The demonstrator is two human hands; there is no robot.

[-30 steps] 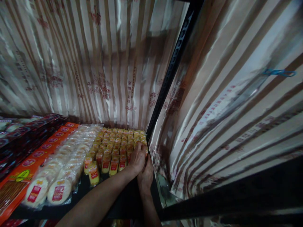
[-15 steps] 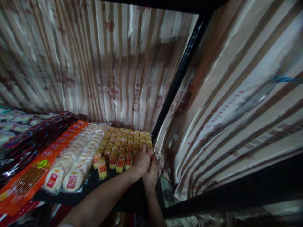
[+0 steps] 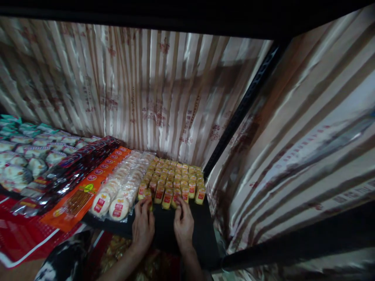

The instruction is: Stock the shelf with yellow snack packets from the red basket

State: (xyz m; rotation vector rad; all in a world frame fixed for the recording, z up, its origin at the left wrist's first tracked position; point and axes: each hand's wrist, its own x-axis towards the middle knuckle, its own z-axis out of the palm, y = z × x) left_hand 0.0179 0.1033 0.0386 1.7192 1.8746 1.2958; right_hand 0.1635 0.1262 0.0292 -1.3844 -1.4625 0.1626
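Note:
Rows of small yellow snack packets with red labels [image 3: 175,177] stand on a black shelf [image 3: 202,228] in its right corner. My left hand [image 3: 143,224] rests on the shelf front, fingers reaching the front-left yellow packet [image 3: 145,192]. My right hand [image 3: 183,223] lies beside it, fingertips touching the front packets near the middle [image 3: 175,197]. Both hands look loosely spread, flat on the shelf. I cannot see anything gripped.
Clear bags of round white cakes [image 3: 117,195] lie left of the yellow packets, then orange packs [image 3: 84,191], dark red packs [image 3: 70,168] and green-white bags [image 3: 20,148]. Striped shiny sheeting [image 3: 152,93] lines the back and right side. A black post [image 3: 243,109] stands in the corner.
Both hands have pulled back from the right rear of the yellow packets to the front row, now side by side. The view has dropped and swung left, showing more shelf.

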